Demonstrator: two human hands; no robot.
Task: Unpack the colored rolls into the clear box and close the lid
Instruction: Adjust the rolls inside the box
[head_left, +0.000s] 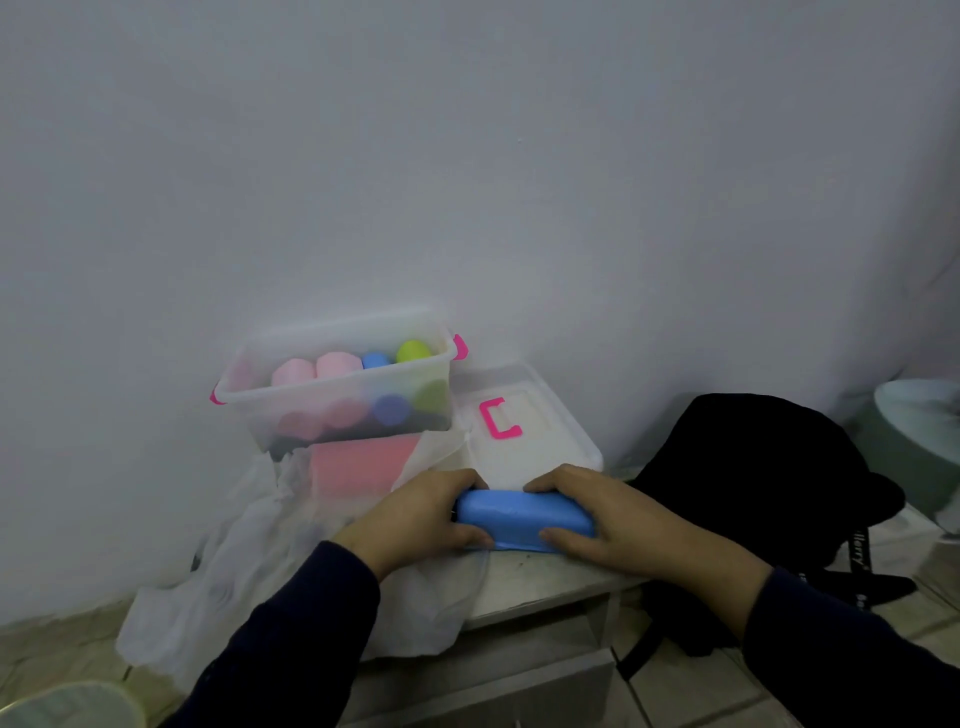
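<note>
A blue roll pack (522, 515) lies on the low table, gripped at both ends: my left hand (415, 519) curls round its left end, my right hand (597, 522) round its right end. Behind them stands the clear box (332, 397) with pink clips, open, holding several pink, blue and green rolls. Its clear lid (540, 441) with a pink handle lies flat to the box's right. A pink roll pack (358, 465) sits in a white plastic bag (249, 561) in front of the box.
A black bag (758, 483) with a strap lies at the right, against the table. A pale green round object (919, 436) stands at the far right. The white wall rises close behind the box. Tiled floor lies below the table edge (540, 603).
</note>
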